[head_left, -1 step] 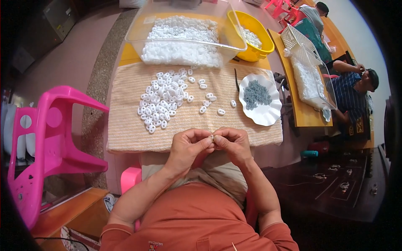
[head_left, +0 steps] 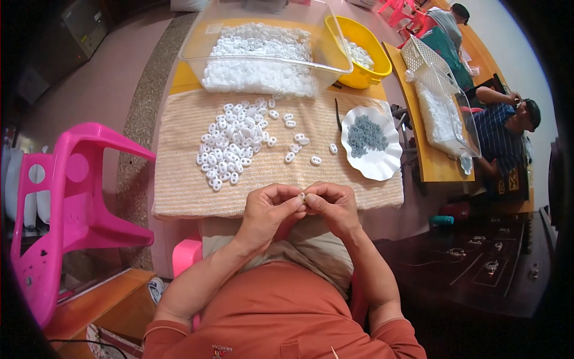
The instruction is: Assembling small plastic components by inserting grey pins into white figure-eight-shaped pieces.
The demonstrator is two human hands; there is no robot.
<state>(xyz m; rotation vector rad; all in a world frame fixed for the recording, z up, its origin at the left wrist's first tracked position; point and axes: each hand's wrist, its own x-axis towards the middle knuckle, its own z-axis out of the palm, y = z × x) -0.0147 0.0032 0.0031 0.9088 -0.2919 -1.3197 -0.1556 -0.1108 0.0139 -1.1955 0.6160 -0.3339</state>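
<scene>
Thumb and fingertips of my left hand (head_left: 269,206) are pinched together at the table's front edge. My right hand (head_left: 332,206) pinches the same way, its tips meeting the left ones. Something tiny and pale lies between them, mostly hidden by the fingers. Beyond my hands, a pile of small white oval plastic pieces with two holes (head_left: 230,140) rests on a striped cloth (head_left: 269,191). Several loose pieces lie to the right of the pile. A white scalloped plate (head_left: 382,170) at the right bears a heap of small grey-blue parts (head_left: 366,134).
A clear plastic bin (head_left: 332,84) of white pieces stands at the back, beside a yellow basin (head_left: 379,75) holding more. A thin black strip (head_left: 338,113) lies near the plate. Left is a pink chair (head_left: 84,149). Two people sit at the right, near another table (head_left: 436,170).
</scene>
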